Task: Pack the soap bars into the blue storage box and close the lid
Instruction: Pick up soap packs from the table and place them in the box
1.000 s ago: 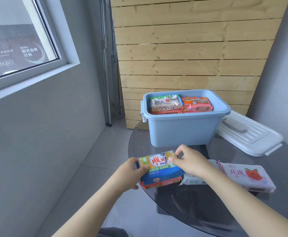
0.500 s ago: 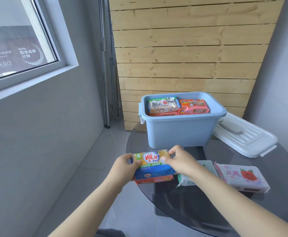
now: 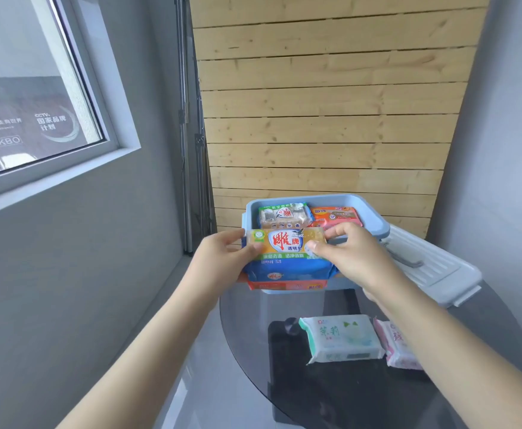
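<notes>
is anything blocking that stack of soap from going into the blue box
Nothing visible blocks it. The soap stack, held by the left hand and right hand, sits just before the open blue box; its lid lies aside.

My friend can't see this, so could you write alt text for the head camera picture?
Two hands, left hand and right hand, hold a stack of soap packs before an open blue storage box; two soap packs lie on the glass table.

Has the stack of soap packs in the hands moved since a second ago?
Yes. The soap stack went up and forward, off the table, to the blue box front.
</notes>
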Motion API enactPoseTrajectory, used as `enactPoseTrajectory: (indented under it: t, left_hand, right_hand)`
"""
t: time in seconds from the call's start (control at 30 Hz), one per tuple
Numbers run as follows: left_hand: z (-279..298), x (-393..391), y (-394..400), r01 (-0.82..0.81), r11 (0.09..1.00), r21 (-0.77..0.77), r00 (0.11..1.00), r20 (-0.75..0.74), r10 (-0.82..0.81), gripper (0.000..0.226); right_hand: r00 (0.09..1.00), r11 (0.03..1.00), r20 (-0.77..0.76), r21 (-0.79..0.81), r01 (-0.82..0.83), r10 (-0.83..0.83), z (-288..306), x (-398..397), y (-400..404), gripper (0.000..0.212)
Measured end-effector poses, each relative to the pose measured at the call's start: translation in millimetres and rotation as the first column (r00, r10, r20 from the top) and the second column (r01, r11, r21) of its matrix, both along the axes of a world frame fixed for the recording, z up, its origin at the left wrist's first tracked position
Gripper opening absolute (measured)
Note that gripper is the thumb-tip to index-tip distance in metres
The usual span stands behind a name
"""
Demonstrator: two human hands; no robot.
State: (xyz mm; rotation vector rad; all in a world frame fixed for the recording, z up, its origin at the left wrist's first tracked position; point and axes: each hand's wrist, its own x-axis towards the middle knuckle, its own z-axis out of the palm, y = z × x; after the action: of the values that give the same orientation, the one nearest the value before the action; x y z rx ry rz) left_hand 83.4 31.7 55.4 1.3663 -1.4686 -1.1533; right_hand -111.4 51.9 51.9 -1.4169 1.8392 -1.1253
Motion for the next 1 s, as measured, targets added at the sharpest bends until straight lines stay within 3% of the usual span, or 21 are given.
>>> enactPoseTrajectory:
  t: [0.07, 0.17, 0.23, 0.5, 0.6, 0.67, 0.77, 0.9, 1.0]
  left_hand:
    - [15, -9, -11, 0.007, 0.999, -0.033, 1.0, 0.002, -0.007, 0.043]
    - [33, -24, -28, 0.018, 0.997, -0.075, 1.0, 0.002, -0.017, 0.019]
    - [39, -34, -44, 0.011, 0.997, -0.08, 1.0, 0.006, -0.011, 0.017]
    - [21, -54, -111, 0.007, 1.0, -0.016, 0.995, 0.096, -0.006, 0.032]
    - [11, -55, -128, -0.001, 1.0, 0.011, 0.973, 0.232, -0.002, 0.051]
    - [8, -55, -133, 0.036, 0.999, 0.025, 0.904, 0.425, -0.043, 0.048]
    - [10, -59, -141, 0.161, 0.985, 0.053, 0.689, 0.709, -0.151, 0.013]
    - [5, -69, -148, 0.218, 0.974, 0.066, 0.429, 0.89, -0.156, 0.026]
    - [-6, -75, -153, 0.188, 0.982, 0.032, 0.356, 0.929, -0.099, 0.037]
  right_hand:
    - [0.998, 0.998, 0.047, -0.059, 0.031, -0.028, 14, -7, -10, 0.03]
    - [0.997, 0.993, 0.06, -0.098, 0.062, -0.056, 28, -16, -28, 0.031]
    - [0.997, 0.993, 0.041, -0.096, 0.063, -0.059, 34, -21, -42, 0.035]
    - [0.999, 0.999, 0.019, 0.001, 0.048, -0.048, 17, -37, -111, 0.027]
    - [0.998, 0.996, 0.058, 0.087, -0.012, 0.007, 7, -41, -129, 0.019]
    - [0.998, 0.982, 0.038, 0.181, -0.058, 0.052, -1, -43, -136, 0.02]
    - [0.984, 0.957, -0.122, 0.277, -0.09, 0.128, -12, -44, -144, 0.023]
    - [0.965, 0.943, -0.159, 0.295, -0.154, 0.207, -17, -43, -151, 0.023]
    - [0.958, 0.94, -0.144, 0.275, -0.202, 0.248, -18, -44, -153, 0.021]
